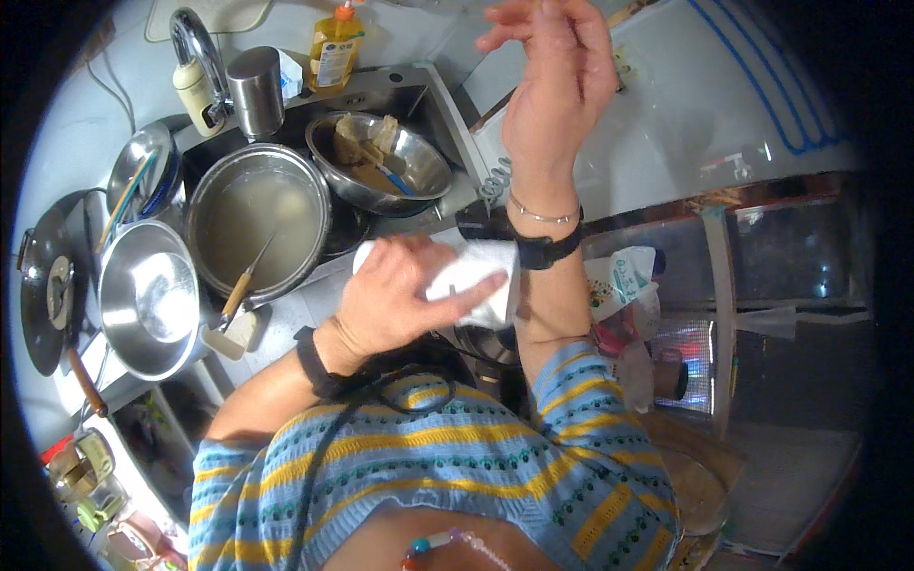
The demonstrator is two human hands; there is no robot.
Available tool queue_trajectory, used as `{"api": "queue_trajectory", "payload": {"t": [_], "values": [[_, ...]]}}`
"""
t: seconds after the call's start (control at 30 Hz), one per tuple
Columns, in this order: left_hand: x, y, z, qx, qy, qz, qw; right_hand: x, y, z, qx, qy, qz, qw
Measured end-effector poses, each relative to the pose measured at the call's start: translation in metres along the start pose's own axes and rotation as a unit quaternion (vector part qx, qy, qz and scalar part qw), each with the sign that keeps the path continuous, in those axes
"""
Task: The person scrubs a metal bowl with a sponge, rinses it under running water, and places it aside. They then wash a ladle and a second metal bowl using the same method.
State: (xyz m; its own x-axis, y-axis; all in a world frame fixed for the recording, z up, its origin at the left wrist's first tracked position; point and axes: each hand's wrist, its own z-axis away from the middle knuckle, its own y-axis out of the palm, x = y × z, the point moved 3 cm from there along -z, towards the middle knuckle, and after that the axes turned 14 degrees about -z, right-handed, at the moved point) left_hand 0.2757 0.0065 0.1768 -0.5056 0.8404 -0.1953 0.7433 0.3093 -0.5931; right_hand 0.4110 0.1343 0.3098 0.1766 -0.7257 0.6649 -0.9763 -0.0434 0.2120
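Note:
My left hand (389, 296) grips a white wad of paper towel or cloth (478, 275), its thumb lying across the near side. The wad is right beside my right forearm; whether it touches the skin is hard to tell. My right hand (557, 78) is raised at the top, fingers loosely apart, with no object visible in it. Its fingertips run up to the picture's upper edge. A black band (550, 250) and a thin bracelet (543, 214) circle the right wrist. Another black band (312, 362) is on the left wrist.
Ahead, a sink (421, 93) holds a steel bowl (428, 164) with a brush; a pot of cloudy liquid (243, 207) stands beside it. A pointed wooden-handled tool (239, 296) leans near the pot. Left are a steel basin (150, 300) and a wok (43, 314). A black cable (325, 442) crosses my front.

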Motion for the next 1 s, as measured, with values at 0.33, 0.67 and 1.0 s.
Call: {"api": "queue_trajectory", "payload": {"t": [0.33, 0.67, 1.0], "values": [[-0.02, 0.031, -0.01, 0.05, 0.009, 0.095, 0.994, -0.017, -0.016, -0.015, -0.015, -0.028, -0.095, 0.995], [0.001, 0.022, 0.004, 0.134, -0.088, 0.213, 0.964, -0.006, -0.052, -0.025, -0.031, 0.047, -0.328, 0.943], [-0.014, 0.034, -0.009, 0.049, -0.132, 0.28, 0.95, -0.01, -0.036, -0.022, -0.061, -0.083, -0.126, 0.987]]}}
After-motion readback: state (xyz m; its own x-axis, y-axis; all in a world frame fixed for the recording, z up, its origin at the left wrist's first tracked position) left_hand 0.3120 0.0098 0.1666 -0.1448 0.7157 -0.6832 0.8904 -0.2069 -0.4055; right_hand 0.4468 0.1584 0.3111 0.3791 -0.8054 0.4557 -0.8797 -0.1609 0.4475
